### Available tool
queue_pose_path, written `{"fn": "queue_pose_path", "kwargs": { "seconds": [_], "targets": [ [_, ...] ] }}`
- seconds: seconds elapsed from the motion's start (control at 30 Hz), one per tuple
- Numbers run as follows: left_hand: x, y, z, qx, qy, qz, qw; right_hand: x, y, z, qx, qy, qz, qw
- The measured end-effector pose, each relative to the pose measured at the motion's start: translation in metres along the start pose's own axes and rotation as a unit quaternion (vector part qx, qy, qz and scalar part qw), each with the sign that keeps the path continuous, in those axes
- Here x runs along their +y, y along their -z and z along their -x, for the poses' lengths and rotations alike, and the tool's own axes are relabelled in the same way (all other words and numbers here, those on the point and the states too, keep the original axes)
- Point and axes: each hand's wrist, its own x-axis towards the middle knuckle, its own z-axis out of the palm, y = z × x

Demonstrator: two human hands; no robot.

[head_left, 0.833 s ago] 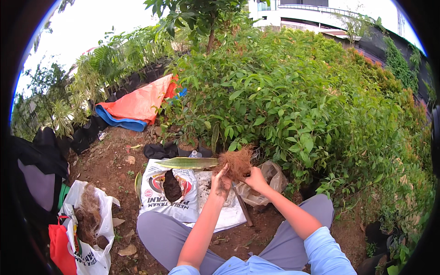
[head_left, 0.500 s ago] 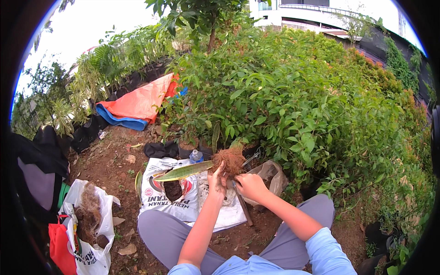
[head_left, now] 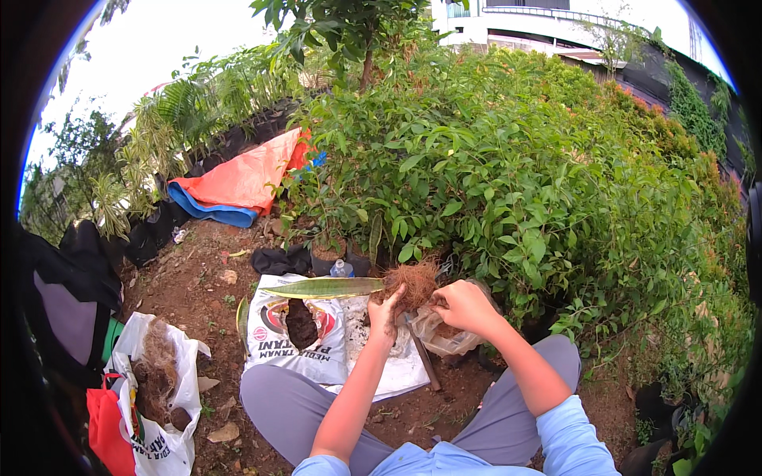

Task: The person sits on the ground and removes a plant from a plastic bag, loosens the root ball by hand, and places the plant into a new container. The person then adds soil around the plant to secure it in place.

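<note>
A long snake plant leaf with yellow edges lies sideways above the white sack, its base joined to a brown fibrous root ball. Soil-stained, my left hand is closed around the root ball from below and its left side. Just right of the roots, my right hand has its fingers pinched together; anything between them is too small to make out. Beneath the leaf, the printed white sack has a hole showing dark soil.
A clear plastic bag and a wooden stick lie beside the sack. Behind it stands a water bottle. An opened white sack with fibre sits at left, beside a red bag. Dense leafy plants crowd the far side.
The root ball and my left hand have shifted slightly right, and the leaf lies more level. My right hand has moved right, away from my left hand.
</note>
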Motion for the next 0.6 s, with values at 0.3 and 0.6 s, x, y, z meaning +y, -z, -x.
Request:
{"fn": "queue_pose_path", "kwargs": {
  "seconds": [0.3,0.6],
  "targets": [
    [-0.003,-0.01,0.009,-0.04,-0.018,-0.057,0.997,0.005,0.005,0.002,0.073,0.137,0.138,0.978],
    [0.0,-0.009,0.012,-0.062,-0.024,-0.113,0.991,0.023,0.019,0.0,0.112,0.148,0.147,0.972]
  ]
}}
